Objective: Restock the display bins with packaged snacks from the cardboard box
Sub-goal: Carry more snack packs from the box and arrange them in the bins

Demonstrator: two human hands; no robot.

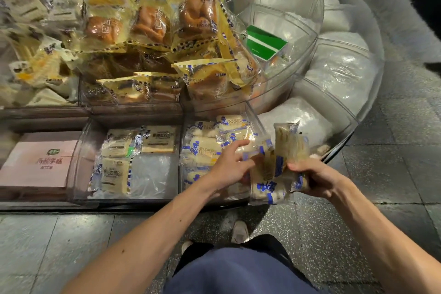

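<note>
We are holding a bundle of blue-and-white snack packets (284, 164) just off the right end of the lowest tier, at about four o'clock from the centre of the view. Our right hand (317, 178) is gripping the bundle from its three o'clock side, with the fingers curled round several packets standing on end. Our left hand (229, 164) is reaching in from the bundle's nine o'clock side. Its fingers are stretched over one packet at the edge of the bundle, and the blur is stopping us from telling whether they are pinching that packet or only touching it.

Under the left hand, the clear display bin (180, 169) is already carrying matching packets (205, 148), mostly toward its twelve o'clock end. We are judging the step as moving packets one by one from the bundle into this bin. The next move is asking for one packet peeled free and laid flat in the nearer, six o'clock part of the bin, while the right hand is steadying the rest.

At nine o'clock from that bin, a neighbouring bin (82, 145) is showing toast packets (114, 162), and beyond it a pink box (40, 162). At twelve o'clock, yellow bread packets (152, 26) are piling up. No cardboard supply box is showing.
</note>
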